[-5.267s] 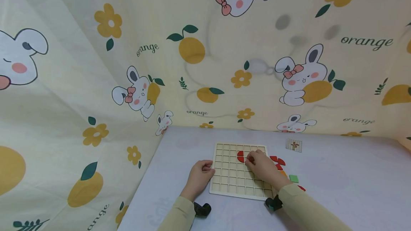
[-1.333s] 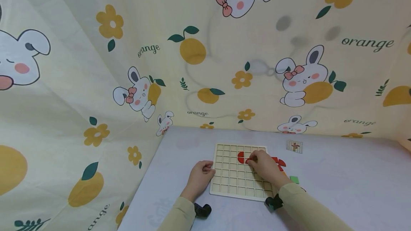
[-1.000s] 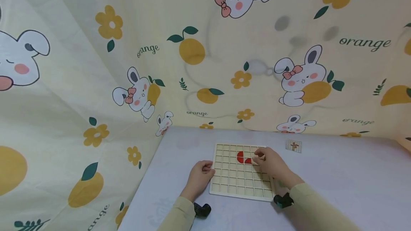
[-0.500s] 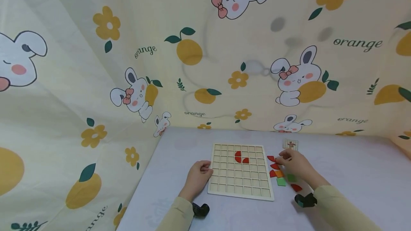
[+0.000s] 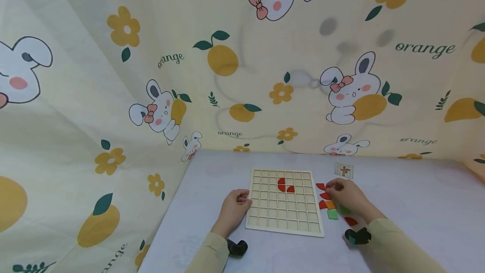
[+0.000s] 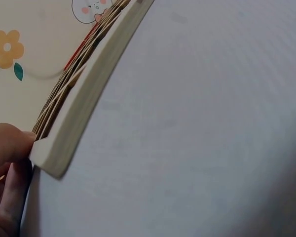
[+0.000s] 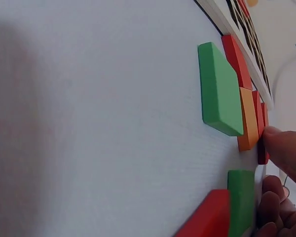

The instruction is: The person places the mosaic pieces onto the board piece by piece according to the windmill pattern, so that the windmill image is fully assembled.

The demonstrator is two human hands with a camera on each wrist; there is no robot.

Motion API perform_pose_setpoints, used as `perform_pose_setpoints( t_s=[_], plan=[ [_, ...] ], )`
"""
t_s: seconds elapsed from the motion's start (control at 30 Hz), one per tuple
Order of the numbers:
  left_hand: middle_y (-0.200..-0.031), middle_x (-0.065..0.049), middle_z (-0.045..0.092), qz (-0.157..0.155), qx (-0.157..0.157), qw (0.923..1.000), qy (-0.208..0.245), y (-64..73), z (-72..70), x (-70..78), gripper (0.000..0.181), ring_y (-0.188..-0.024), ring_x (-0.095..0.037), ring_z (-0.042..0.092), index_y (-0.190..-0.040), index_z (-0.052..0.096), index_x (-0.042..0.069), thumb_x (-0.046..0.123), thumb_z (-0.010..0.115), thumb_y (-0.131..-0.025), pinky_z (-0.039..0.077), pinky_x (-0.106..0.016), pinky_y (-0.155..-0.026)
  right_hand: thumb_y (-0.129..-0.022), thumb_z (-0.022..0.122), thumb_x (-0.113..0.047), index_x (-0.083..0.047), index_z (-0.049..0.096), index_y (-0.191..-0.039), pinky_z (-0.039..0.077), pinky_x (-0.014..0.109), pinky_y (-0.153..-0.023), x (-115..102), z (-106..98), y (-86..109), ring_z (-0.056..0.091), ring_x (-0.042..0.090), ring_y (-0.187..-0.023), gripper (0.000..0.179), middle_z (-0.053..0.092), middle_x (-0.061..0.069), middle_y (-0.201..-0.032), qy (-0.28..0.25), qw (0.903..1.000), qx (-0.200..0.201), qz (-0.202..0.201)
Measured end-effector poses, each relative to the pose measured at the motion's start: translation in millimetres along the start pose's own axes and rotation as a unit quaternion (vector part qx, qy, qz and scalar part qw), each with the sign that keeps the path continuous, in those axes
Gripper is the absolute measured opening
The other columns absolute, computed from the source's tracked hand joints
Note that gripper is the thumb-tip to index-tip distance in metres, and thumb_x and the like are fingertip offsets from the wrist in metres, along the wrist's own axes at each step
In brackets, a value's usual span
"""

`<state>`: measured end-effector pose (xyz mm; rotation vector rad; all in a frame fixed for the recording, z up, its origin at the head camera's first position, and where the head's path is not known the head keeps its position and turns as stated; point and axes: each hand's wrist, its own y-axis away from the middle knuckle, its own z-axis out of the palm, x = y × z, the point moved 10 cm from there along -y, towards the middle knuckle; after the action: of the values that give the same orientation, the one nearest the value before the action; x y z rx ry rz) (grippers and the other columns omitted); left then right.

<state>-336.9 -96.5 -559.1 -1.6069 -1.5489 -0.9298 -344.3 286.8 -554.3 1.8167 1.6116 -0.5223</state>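
Note:
A square wooden grid board (image 5: 284, 214) lies on the table. In it sit red quarter-circle pieces (image 5: 281, 184), two stacked into a half circle and one (image 5: 290, 189) to their lower right. My left hand (image 5: 235, 207) holds the board's left edge; in the left wrist view its thumb rests on the rim (image 6: 84, 113). Right of the board, my right hand (image 5: 348, 195) pinches a red quarter-circle piece (image 7: 263, 154) among the loose ones, its thumb on the piece's edge. The fingers partly hide that piece in the head view.
Beside the board lie more red pieces (image 5: 322, 204), an orange square (image 5: 331, 205), a green square (image 5: 332, 214), another green piece (image 7: 240, 197) and a red piece (image 5: 350, 221) nearer me. A small pattern card (image 5: 344, 170) lies farther back. A printed cloth hangs behind the table.
The red quarter-circle piece that my right hand held is now in the board's grid. My right hand has moved right, off the board to the loose pieces. My left hand has stayed put.

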Motion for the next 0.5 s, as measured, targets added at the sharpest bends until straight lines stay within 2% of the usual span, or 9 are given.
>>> perform_pose_setpoints(
  t_s=[0.23, 0.5],
  plan=[
    [-0.103, 0.004, 0.058, 0.003, -0.002, 1.0000, 0.003, 0.9, 1.1, 1.9, 0.033, -0.089, -0.010, 0.057, -0.120, 0.063, 0.012, 0.021, 0.070, -0.089, 0.050, -0.027, -0.077, -0.093, 0.064, -0.032, -0.009, 0.059, -0.121, 0.048, 0.047, -0.082, 5.3, 0.9, -0.5, 0.048, 0.032, -0.100, 0.037, 0.056, 0.016, -0.114, -0.014, 0.9998, -0.010, 0.006],
    [-0.103, 0.003, 0.058, 0.007, -0.008, 0.9999, 0.002, 1.4, 1.2, -0.5, 0.035, -0.091, -0.011, 0.056, -0.121, 0.062, 0.011, 0.023, 0.070, -0.089, 0.050, -0.027, -0.077, -0.092, 0.066, -0.029, -0.006, 0.052, -0.113, 0.046, 0.037, -0.078, 9.9, 5.9, 3.8, 0.048, 0.030, -0.098, 0.034, 0.053, 0.014, -0.108, -0.066, 0.9972, -0.012, 0.034]
  ],
)
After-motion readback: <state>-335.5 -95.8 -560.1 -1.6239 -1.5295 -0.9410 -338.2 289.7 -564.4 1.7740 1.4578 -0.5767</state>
